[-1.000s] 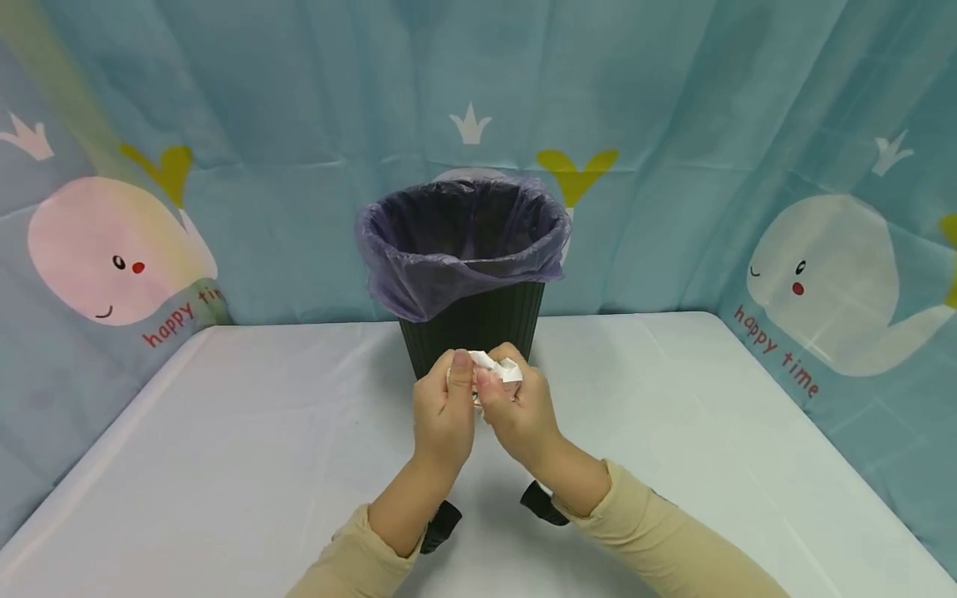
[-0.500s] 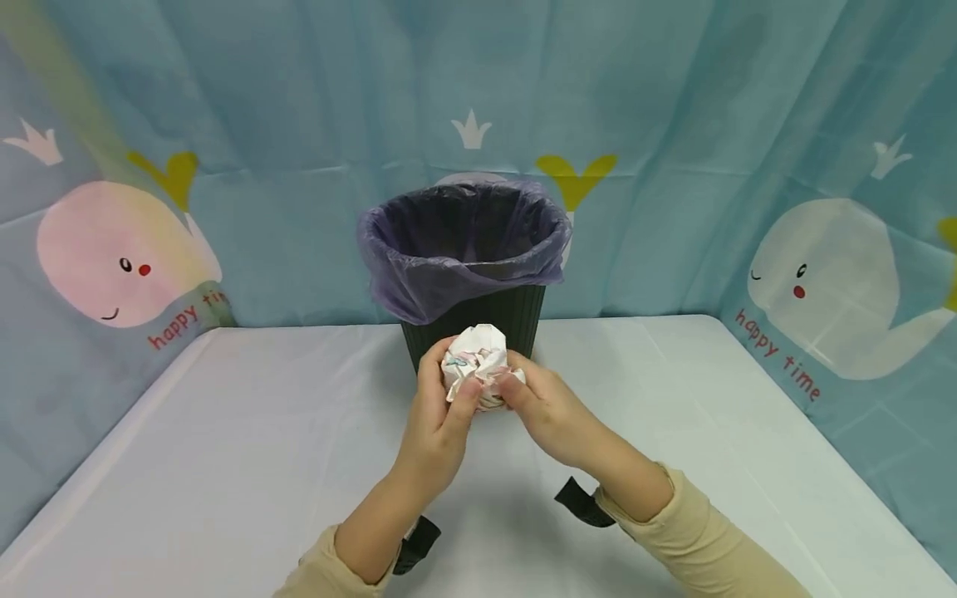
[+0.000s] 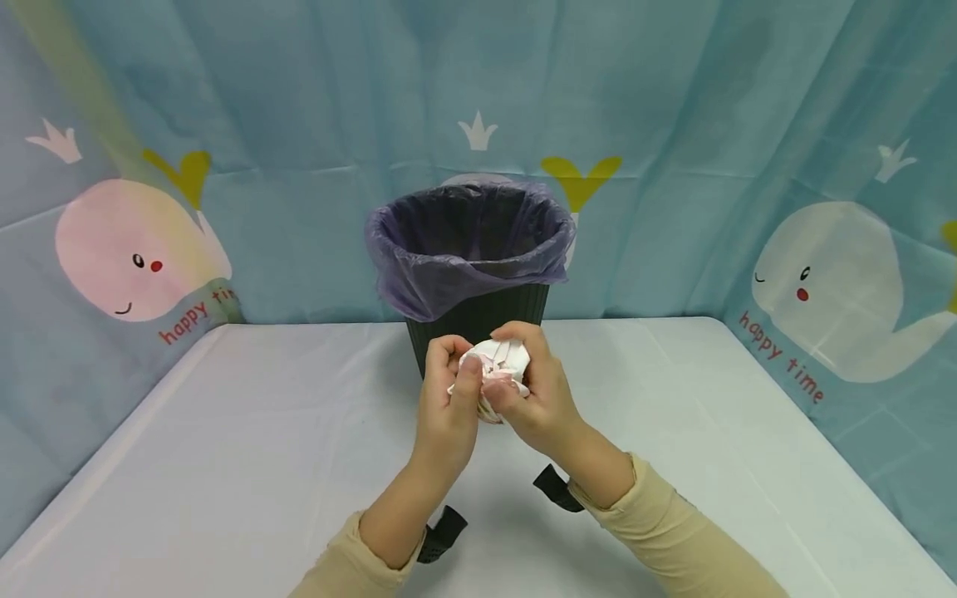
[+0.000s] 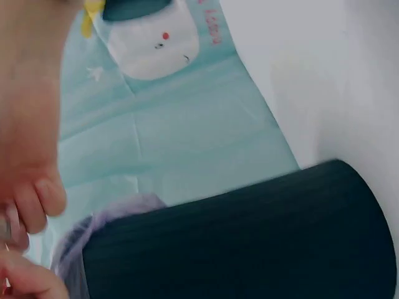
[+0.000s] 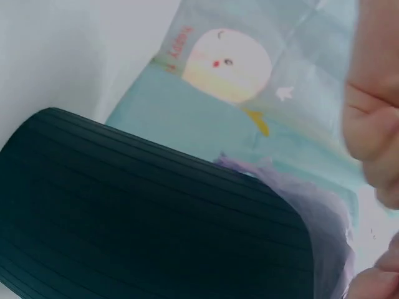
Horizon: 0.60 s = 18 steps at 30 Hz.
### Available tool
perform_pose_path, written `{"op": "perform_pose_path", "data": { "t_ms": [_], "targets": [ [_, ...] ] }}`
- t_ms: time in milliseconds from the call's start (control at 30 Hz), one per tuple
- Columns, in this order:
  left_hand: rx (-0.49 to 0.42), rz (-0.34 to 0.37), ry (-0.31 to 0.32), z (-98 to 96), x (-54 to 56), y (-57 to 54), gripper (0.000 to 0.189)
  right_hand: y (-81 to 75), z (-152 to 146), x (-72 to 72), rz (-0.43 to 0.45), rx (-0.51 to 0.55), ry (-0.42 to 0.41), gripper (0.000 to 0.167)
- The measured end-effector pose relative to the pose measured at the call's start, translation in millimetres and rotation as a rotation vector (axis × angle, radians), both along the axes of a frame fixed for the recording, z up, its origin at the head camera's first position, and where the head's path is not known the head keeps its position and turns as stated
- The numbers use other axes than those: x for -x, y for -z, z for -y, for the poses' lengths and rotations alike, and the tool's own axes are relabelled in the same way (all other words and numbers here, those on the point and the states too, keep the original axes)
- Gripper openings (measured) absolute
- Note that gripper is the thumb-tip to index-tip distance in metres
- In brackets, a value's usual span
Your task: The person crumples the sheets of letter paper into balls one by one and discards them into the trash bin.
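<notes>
A crumpled ball of white paper (image 3: 505, 355) with faint coloured marks is held between both hands in the head view. My left hand (image 3: 446, 415) grips its left side, thumb on the near face. From the right, my right hand (image 3: 544, 399) curls its fingers over the far side and presses its thumb on the front. Just behind the hands stands a dark ribbed trash bin (image 3: 486, 309), lined with a purple plastic bag (image 3: 429, 286) folded over its rim. In the wrist views the curled fingers show at the edge, and the paper is mostly hidden.
The bin stands on a white-covered table (image 3: 284, 440), near its back edge. A blue curtain (image 3: 299, 100) printed with whales encloses the back and sides. Black straps (image 3: 443, 534) hang from the wrists.
The hands first opened to show more of the paper ball, half a second ago. Now they have drawn together and the fingers curl round it again, the ball turned between them.
</notes>
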<state>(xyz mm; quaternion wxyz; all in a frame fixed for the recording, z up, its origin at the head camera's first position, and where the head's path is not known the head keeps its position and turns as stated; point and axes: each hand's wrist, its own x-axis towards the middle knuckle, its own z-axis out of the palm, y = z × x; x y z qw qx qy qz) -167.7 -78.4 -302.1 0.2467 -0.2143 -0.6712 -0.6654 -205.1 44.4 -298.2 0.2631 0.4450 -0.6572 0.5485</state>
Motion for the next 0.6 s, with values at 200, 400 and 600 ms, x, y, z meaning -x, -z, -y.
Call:
{"op": "perform_pose_path", "data": {
  "t_ms": [200,400,600],
  "targets": [
    [-0.085,-0.097,-0.052,-9.5,6.5,3.0,0.026,7.5,14,6.5,-0.128,0.202,-0.003,0.052],
    [-0.109,-0.236,-0.158,-11.3,15.0,13.2,0.037,23.6,32,4.7,-0.120,0.371,-0.047,0.041],
    [-0.022,-0.355,-0.287,-9.0,23.7,16.9,0.033,30.1,38,-3.1,0.035,0.408,-0.012,0.033]
  ]
}}
